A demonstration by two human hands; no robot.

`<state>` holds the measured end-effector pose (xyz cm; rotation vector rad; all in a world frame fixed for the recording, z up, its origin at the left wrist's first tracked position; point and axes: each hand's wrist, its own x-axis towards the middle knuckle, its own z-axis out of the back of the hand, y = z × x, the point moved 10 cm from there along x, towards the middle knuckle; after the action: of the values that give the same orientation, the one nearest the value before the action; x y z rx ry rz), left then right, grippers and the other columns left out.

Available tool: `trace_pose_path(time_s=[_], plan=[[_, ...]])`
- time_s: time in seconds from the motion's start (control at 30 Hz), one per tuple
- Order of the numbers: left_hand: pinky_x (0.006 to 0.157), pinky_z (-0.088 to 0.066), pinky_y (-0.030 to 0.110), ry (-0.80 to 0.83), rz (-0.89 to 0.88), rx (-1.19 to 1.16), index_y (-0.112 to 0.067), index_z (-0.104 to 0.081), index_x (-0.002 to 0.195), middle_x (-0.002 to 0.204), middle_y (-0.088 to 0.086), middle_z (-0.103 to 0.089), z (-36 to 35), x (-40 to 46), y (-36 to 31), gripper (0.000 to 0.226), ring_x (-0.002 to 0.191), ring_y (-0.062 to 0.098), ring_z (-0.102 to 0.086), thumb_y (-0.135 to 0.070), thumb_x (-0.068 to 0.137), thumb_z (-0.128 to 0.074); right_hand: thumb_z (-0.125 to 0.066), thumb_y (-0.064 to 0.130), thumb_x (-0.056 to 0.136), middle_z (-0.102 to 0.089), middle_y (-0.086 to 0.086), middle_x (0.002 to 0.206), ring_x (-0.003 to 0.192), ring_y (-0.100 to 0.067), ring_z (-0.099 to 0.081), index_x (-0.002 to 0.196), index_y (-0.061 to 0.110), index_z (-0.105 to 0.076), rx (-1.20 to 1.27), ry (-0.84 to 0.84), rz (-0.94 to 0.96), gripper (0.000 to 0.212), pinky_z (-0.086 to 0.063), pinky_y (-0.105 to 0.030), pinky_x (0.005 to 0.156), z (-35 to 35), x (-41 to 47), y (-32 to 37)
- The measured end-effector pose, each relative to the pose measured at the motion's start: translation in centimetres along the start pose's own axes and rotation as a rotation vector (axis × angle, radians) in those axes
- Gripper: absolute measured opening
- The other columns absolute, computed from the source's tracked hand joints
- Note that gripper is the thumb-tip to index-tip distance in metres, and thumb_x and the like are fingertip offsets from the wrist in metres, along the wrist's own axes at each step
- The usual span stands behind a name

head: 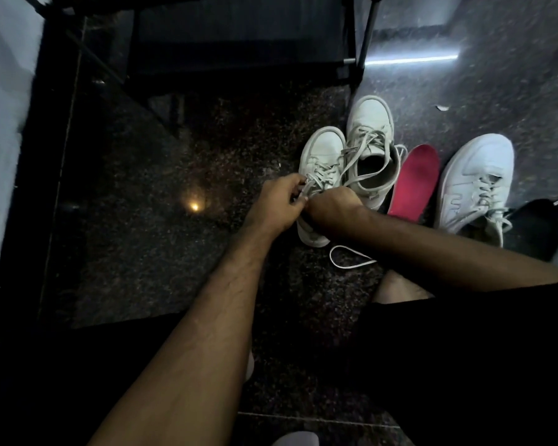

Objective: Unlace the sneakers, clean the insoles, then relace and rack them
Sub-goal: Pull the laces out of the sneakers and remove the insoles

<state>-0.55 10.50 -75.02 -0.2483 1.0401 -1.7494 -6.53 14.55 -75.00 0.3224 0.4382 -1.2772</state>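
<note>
A white sneaker (321, 156) stands on the dark floor in the middle, toe pointing away from me. Both hands work at its lace (316, 181) near the tongue. My left hand (279, 204) pinches a lace end with curled fingers, and my right hand (334, 209) closes on the lace beside it, covering the shoe's heel. A second white sneaker (372, 146) stands touching it on the right, its laces loose and its opening empty. A red insole (414, 178) lies flat to the right of that. A third white sneaker (475, 181) sits further right.
A black shoe rack (239, 43) stands at the top of the view, its metal leg (366, 43) near the sneakers. A loose lace loop (351, 257) lies on the floor below my right wrist. My knee in black shorts (464, 333) fills the lower right. A white wall (4, 123) runs down the left.
</note>
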Motion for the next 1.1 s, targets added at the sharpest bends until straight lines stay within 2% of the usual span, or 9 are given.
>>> trace_pose_path(time_s=[0.07,0.13,0.2,0.3,0.47,0.6,0.77,0.93,1.1], plan=[[0.067,-0.050,0.011,-0.013,0.060,-0.147,0.000,-0.068,0.117,0.098,0.010,-0.074,-0.3,-0.2,0.8,0.026,0.079,0.004,-0.071,-0.001,0.092,-0.065,-0.038,0.031,0.104,-0.061,-0.004,0.134,0.123,-0.022,-0.059,0.132,0.013,-0.054,-0.006,0.029,0.007,0.037,-0.045,-0.034,0.096,0.1,0.4,0.1],[0.055,-0.047,0.016,-0.021,0.144,-0.316,-0.001,-0.071,0.107,0.078,0.003,-0.074,-0.5,-0.5,2.3,0.015,0.058,-0.002,-0.063,-0.003,0.094,-0.064,-0.037,0.029,0.104,-0.062,-0.004,0.132,0.120,-0.021,-0.060,0.131,0.012,-0.055,-0.008,0.004,0.015,0.037,-0.045,-0.034,0.096,0.4,0.9,0.2],[0.051,-0.045,0.018,0.001,0.207,-0.419,-0.008,-0.070,0.102,0.070,-0.001,-0.072,-0.6,-0.7,3.2,0.010,0.056,0.002,-0.059,-0.006,0.097,-0.062,-0.037,0.028,0.103,-0.065,-0.005,0.126,0.116,-0.023,-0.062,0.125,0.013,-0.059,-0.006,-0.036,0.020,0.035,-0.047,-0.034,0.094,0.7,1.2,0.3],[0.055,-0.046,0.021,0.046,0.250,-0.453,-0.014,-0.070,0.104,0.083,0.009,-0.071,-0.7,-0.7,3.4,0.012,0.070,0.014,-0.058,-0.009,0.098,-0.060,-0.038,0.026,0.102,-0.066,-0.005,0.123,0.114,-0.025,-0.063,0.119,0.013,-0.062,-0.015,-0.085,0.041,0.032,-0.049,-0.036,0.094,0.5,1.6,0.2],[0.063,-0.047,0.023,0.084,0.293,-0.504,-0.012,-0.068,0.115,0.094,0.009,-0.069,-1.6,-1.0,3.9,0.020,0.077,0.014,-0.058,-0.010,0.103,-0.052,-0.037,0.022,0.102,-0.066,-0.008,0.122,0.113,-0.029,-0.063,0.119,0.010,-0.060,-0.039,-0.123,0.086,0.031,-0.050,-0.039,0.089,0.9,1.6,0.4],[0.071,-0.048,0.028,0.073,0.308,-0.544,-0.019,-0.068,0.099,0.097,0.012,-0.068,-1.9,-1.2,4.1,0.020,0.088,0.024,-0.057,-0.011,0.104,-0.050,-0.038,0.021,0.102,-0.067,-0.006,0.119,0.108,-0.026,-0.065,0.115,0.012,-0.062,-0.109,-0.066,0.170,0.028,-0.051,-0.038,0.082,0.5,1.6,1.0],[0.075,-0.045,0.034,0.061,0.314,-0.587,-0.020,-0.069,0.097,0.096,0.012,-0.068,-2.0,-1.3,4.4,0.020,0.088,0.026,-0.054,-0.013,0.104,-0.051,-0.036,0.019,0.102,-0.068,-0.004,0.115,0.102,-0.025,-0.068,0.112,0.014,-0.062,-0.156,-0.082,0.204,0.028,-0.049,-0.036,0.073,0.3,1.7,1.3],[0.069,-0.041,0.028,0.065,0.309,-0.632,-0.020,-0.069,0.095,0.093,0.012,-0.065,-2.2,-1.3,4.3,0.021,0.087,0.027,-0.048,-0.013,0.104,-0.051,-0.037,0.018,0.101,-0.069,-0.004,0.111,0.097,-0.025,-0.069,0.110,0.013,-0.061,-0.142,-0.090,0.220,0.027,-0.041,-0.034,0.064,0.2,1.8,1.2],[0.068,-0.045,0.027,0.053,0.306,-0.623,-0.019,-0.069,0.101,0.078,-0.008,-0.070,-2.2,-1.2,4.6,0.017,0.074,0.014,-0.056,-0.015,0.103,-0.053,-0.036,0.018,0.101,-0.070,-0.004,0.107,0.095,-0.025,-0.069,0.109,0.014,-0.061,-0.128,-0.135,0.167,0.026,-0.040,-0.032,0.063,0.8,1.6,0.9]])
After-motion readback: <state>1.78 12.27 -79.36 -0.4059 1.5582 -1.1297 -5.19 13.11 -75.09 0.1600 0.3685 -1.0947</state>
